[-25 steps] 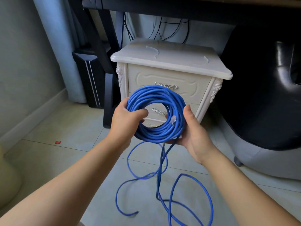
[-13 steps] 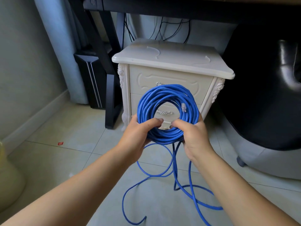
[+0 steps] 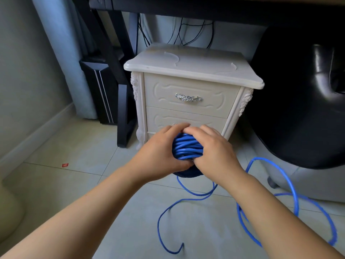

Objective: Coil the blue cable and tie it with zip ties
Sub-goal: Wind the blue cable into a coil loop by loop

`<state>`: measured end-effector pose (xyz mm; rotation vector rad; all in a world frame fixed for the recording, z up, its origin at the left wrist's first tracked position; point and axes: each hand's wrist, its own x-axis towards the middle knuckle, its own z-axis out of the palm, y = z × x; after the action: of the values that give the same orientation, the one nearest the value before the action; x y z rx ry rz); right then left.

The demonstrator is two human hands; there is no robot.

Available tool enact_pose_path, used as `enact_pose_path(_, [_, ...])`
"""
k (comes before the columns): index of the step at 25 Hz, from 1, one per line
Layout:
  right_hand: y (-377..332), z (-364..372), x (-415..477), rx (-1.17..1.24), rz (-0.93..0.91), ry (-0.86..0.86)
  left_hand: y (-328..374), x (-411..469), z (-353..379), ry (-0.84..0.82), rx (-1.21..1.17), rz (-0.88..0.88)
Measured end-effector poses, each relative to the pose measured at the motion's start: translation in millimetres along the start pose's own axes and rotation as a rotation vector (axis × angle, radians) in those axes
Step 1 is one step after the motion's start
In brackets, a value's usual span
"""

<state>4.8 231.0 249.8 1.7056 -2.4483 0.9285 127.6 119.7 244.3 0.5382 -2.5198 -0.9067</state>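
Observation:
The coiled part of the blue cable (image 3: 187, 148) is turned edge-on between both hands, in front of the cabinet's lower drawer. My left hand (image 3: 162, 153) grips its left side, fingers curled over the top. My right hand (image 3: 214, 150) grips the right side, fingertips meeting the left hand's above the bundle. Only a short stack of strands shows between them. The loose rest of the cable (image 3: 291, 195) trails down to the tiled floor in wide loops at lower centre and right. No zip ties are in view.
A cream two-drawer bedside cabinet (image 3: 190, 94) stands straight ahead under a dark desk. A black computer tower (image 3: 101, 90) and a desk leg are at its left. A black office chair (image 3: 302, 94) fills the right. A small red scrap (image 3: 65, 165) lies on the floor.
The coil was held upright, facing me as an open ring; it has been lowered and tipped edge-on, and both hands have closed over it. The loose loops have swung out to the right.

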Motion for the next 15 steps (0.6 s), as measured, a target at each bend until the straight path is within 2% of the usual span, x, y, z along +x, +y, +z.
enact_pose_path(3, [-4.9, 0.1, -1.1, 0.018, 0.028, -0.006, 3.0, 1.3, 2.8, 0.075, 0.054, -0.106])
enact_pose_path(6, [-3.8, -0.4, 0.0, 0.171, 0.113, -0.03, 4.3, 3.1, 0.7, 0.141, -0.056, -0.167])
enact_pose_path(15, [16.0, 2.5, 6.9, 0.934, 0.384, 0.04, -9.5, 12.9, -12.4, 0.239, -0.777, -0.419])
